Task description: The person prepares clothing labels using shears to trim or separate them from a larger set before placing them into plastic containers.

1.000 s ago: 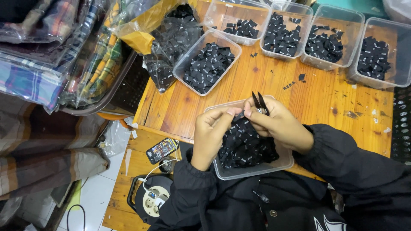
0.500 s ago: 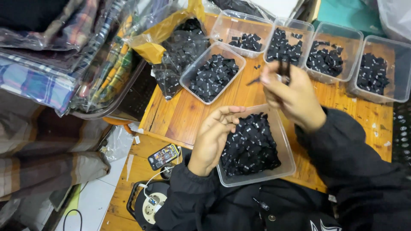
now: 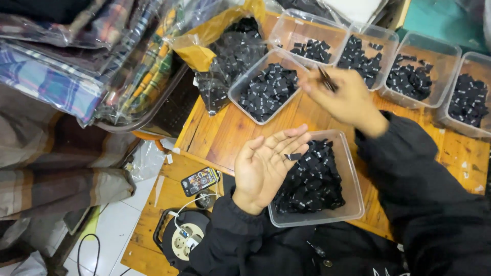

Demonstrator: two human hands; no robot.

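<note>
With the dark metal tweezers (image 3: 326, 79) pinched shut in the right hand (image 3: 343, 99) over the row of clear plastic trays (image 3: 286, 56), a small black tag (image 3: 293, 156) resting on the open left hand (image 3: 268, 166) is best lifted by its edge.

At my left I see folded checked cloth in clear bags (image 3: 76, 76). A phone (image 3: 200, 181) lies beside a cable reel (image 3: 181, 239), on what seems a low wooden board.
</note>
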